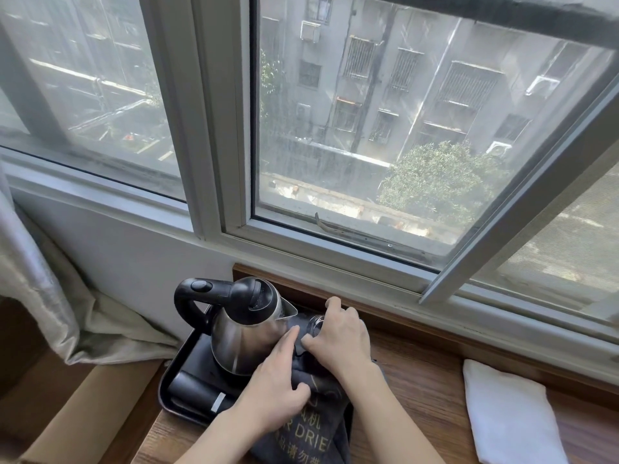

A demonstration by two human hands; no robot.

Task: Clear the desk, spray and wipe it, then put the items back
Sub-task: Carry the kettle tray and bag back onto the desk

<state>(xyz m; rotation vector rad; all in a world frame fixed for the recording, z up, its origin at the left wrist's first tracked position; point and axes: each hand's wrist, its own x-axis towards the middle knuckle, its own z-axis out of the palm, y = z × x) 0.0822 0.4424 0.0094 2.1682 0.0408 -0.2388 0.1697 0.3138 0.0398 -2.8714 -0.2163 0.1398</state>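
A steel kettle (241, 333) with a black handle stands on a black tray (182, 363) at the left end of the wooden desk (422, 390). A dark hair dryer bag (313, 426) with gold lettering lies across the tray's right part. My left hand (273, 393) rests on the bag, its index finger stretched toward the kettle. My right hand (338, 336) grips the bag's upper end beside a clear glass (316, 324), which the hand partly hides. A black cylinder (197, 391) lies in the tray's front.
A folded white cloth (509, 416) lies on the desk at the right. The window sill and frame (368, 262) run right behind the desk. A grey curtain (43, 283) hangs at the left, with a cardboard box (83, 416) below it.
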